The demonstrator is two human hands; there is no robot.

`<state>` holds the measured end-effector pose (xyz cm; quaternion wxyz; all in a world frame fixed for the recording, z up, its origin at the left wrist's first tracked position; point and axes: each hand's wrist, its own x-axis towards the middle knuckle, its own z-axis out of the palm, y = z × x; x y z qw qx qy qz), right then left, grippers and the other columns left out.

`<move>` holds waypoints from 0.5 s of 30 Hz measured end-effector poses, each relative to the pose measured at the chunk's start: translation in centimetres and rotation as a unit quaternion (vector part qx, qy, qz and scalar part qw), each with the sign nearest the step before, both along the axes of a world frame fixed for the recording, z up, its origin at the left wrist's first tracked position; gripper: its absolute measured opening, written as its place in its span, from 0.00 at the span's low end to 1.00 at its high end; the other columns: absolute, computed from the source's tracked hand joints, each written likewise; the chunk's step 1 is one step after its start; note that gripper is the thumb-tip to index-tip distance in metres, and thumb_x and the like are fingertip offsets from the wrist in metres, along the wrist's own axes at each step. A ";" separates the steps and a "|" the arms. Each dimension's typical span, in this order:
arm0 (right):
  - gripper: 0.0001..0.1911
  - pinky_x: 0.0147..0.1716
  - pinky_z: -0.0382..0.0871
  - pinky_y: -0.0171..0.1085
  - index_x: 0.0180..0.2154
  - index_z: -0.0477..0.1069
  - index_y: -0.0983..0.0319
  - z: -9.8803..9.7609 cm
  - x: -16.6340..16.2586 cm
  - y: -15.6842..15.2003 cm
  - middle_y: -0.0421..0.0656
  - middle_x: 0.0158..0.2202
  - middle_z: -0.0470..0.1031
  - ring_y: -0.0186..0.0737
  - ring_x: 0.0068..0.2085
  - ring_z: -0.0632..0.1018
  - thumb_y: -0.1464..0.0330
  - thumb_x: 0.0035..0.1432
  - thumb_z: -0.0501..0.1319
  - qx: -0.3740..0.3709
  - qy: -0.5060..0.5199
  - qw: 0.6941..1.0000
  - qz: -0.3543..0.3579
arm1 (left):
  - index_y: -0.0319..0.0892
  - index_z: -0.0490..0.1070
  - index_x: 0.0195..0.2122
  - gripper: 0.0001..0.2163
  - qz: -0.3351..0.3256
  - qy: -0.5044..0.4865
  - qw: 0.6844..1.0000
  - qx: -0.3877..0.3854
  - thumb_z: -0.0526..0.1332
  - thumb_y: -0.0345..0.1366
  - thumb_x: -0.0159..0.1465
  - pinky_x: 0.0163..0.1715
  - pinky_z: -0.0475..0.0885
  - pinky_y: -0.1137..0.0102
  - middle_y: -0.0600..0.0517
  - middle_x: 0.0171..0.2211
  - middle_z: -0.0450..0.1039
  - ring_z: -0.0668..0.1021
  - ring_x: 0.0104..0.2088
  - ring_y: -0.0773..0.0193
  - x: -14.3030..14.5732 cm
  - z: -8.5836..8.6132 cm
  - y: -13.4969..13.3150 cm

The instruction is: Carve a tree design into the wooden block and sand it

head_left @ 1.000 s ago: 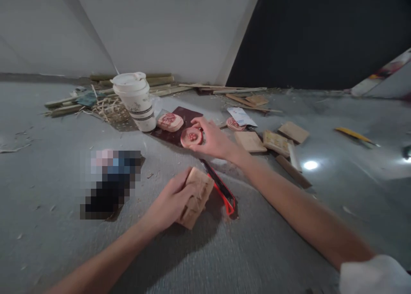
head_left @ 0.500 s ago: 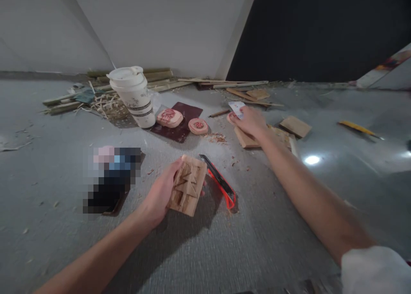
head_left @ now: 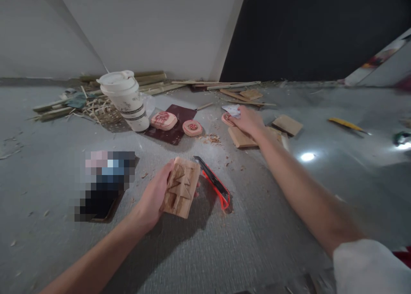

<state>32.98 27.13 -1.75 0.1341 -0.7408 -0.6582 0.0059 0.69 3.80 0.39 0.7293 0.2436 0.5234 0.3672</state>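
Observation:
My left hand (head_left: 154, 195) is closed round the side of a wooden block (head_left: 182, 189) with a fir-tree shape carved in its face, held tilted toward me. Just right of the block lies a utility knife (head_left: 213, 182) with a black and red body. Farther off, my right hand (head_left: 248, 122) pinches the edge of a small white piece of paper or card (head_left: 231, 110). Under the paper is a pink round carved stamp (head_left: 227, 118), partly covered; whether my fingers touch it I cannot tell. A plain wood block (head_left: 240, 139) sits beneath that hand.
Two pink carved stamps, a larger one (head_left: 164, 120) and a rounder one (head_left: 192, 128), rest at a dark red sheet (head_left: 170, 135). A lidded paper cup (head_left: 126, 101), a phone (head_left: 109, 191), bamboo strips (head_left: 53, 108), wood shavings (head_left: 210, 138) and a yellow craft knife (head_left: 348, 125) lie about.
The white paper has tipped down flatter over the round stamp in my right hand's grip. My left hand still holds the carved block. The whole view has shifted slightly.

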 end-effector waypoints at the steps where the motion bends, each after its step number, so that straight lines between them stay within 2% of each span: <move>1: 0.24 0.57 0.81 0.55 0.64 0.75 0.59 -0.1 0.1 0.0 0.50 0.63 0.79 0.50 0.57 0.83 0.53 0.75 0.67 0.001 0.000 1.000 0.001 | 0.34 0.77 0.64 0.27 -0.001 0.001 1.000 0.000 0.48 0.50 0.82 0.36 0.85 0.62 0.39 0.37 0.88 0.90 0.35 0.50 0.0 0.0 0.0; 9: 0.21 0.56 0.82 0.53 0.63 0.76 0.58 0.0 0.9 0.5 0.50 0.64 0.78 0.50 0.58 0.82 0.57 0.75 0.68 0.018 0.009 1.000 0.007 | 0.35 0.76 0.65 0.27 0.001 0.022 1.000 0.000 0.49 0.49 0.81 0.32 0.83 0.64 0.40 0.36 0.88 0.89 0.32 0.51 0.0 0.1 -0.2; 13: 0.23 0.57 0.82 0.55 0.64 0.75 0.59 1.5 1.6 0.3 0.51 0.64 0.78 0.51 0.58 0.83 0.57 0.75 0.68 0.073 0.035 0.996 -0.040 | 0.37 0.74 0.66 0.27 -0.019 0.060 0.998 0.028 0.50 0.52 0.80 0.31 0.81 0.64 0.42 0.36 0.87 0.88 0.31 0.51 -0.3 -0.3 -0.3; 15: 0.24 0.57 0.82 0.56 0.65 0.75 0.59 2.6 2.2 0.0 0.51 0.65 0.78 0.52 0.59 0.82 0.57 0.75 0.68 0.105 0.052 0.991 -0.066 | 0.41 0.72 0.67 0.27 -0.042 0.106 0.990 0.080 0.54 0.55 0.78 0.32 0.80 0.64 0.44 0.38 0.86 0.87 0.32 0.51 -0.6 -0.4 -0.3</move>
